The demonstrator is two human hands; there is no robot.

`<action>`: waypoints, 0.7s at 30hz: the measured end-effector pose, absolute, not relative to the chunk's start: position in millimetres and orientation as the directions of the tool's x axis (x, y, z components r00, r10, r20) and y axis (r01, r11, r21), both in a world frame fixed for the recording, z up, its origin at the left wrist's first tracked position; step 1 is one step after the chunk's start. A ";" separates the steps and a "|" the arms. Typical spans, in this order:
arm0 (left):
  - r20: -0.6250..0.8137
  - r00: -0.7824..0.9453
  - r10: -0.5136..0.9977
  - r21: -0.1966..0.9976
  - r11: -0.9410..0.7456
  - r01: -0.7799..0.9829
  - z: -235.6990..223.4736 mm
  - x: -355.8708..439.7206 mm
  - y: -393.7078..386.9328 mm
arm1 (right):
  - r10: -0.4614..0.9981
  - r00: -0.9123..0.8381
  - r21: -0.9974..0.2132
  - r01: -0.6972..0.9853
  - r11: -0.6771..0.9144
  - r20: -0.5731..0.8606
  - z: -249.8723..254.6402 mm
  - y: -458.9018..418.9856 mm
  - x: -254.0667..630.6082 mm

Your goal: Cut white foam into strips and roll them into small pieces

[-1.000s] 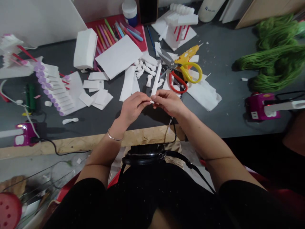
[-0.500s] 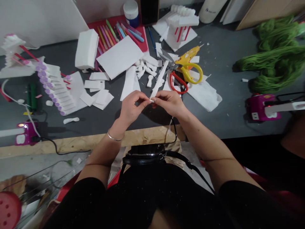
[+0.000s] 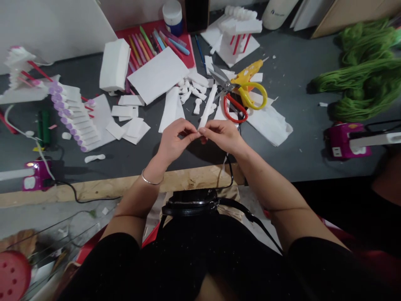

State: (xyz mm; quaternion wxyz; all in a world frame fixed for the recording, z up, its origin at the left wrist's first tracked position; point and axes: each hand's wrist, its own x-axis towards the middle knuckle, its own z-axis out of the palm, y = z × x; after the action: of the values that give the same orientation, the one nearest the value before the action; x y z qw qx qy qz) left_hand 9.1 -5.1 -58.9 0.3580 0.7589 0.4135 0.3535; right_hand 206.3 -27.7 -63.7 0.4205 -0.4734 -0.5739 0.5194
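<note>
My left hand (image 3: 174, 139) and my right hand (image 3: 221, 134) meet over the grey table (image 3: 291, 75), fingertips pinched together on the near end of a long narrow white foam strip (image 3: 207, 107). The strip slants up and away from my fingers toward the scissors. Both hands are closed on it. Small white foam pegs (image 3: 191, 91) lie scattered just beyond my hands.
Scissors with red and yellow handles (image 3: 239, 98) and a yellow glue gun (image 3: 247, 72) lie right of the strip. White foam sheets (image 3: 158, 75), a foam block (image 3: 114, 65), coloured pens (image 3: 150, 42), a foam staircase model (image 3: 75, 117), green yarn (image 3: 360, 79) and purple devices (image 3: 347, 140) surround them.
The foam strip has tilted further to the right and my fingertips have drawn closer together at its near end. The hands stay in the same place.
</note>
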 end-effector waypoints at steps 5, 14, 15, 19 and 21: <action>0.353 0.425 0.834 0.756 -0.522 0.395 -61.8 7.6 -7.3 | 0.975 -0.178 -0.989 -0.042 -0.142 -0.132 -67.3 -24.8 201.3; 0.430 0.482 0.763 0.638 -0.635 0.435 -67.4 3.8 -5.4 | 0.963 -0.224 -0.956 -0.216 -0.197 -0.148 -70.5 -24.0 200.3; 0.436 0.480 0.761 0.641 -0.637 0.429 -66.8 3.6 -5.3 | 0.964 -0.224 -0.956 -0.219 -0.193 -0.143 -70.0 -24.1 199.9; 0.415 0.476 0.776 0.641 -0.620 0.452 -64.8 3.2 -5.3 | 0.970 -0.196 -0.958 -0.216 -0.187 -0.145 -70.3 -23.3 199.0; 0.409 0.490 0.770 0.633 -0.626 0.455 -64.7 3.2 -5.1 | 0.976 -0.174 -0.963 -0.210 -0.167 -0.131 -72.0 -22.4 199.5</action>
State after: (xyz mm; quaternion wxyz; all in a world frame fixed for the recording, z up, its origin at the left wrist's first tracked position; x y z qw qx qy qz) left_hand 3.2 -5.1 -64.7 0.2274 0.8326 0.3679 0.3460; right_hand 199.5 -22.4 -72.0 0.4726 -0.4355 -0.4396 0.6275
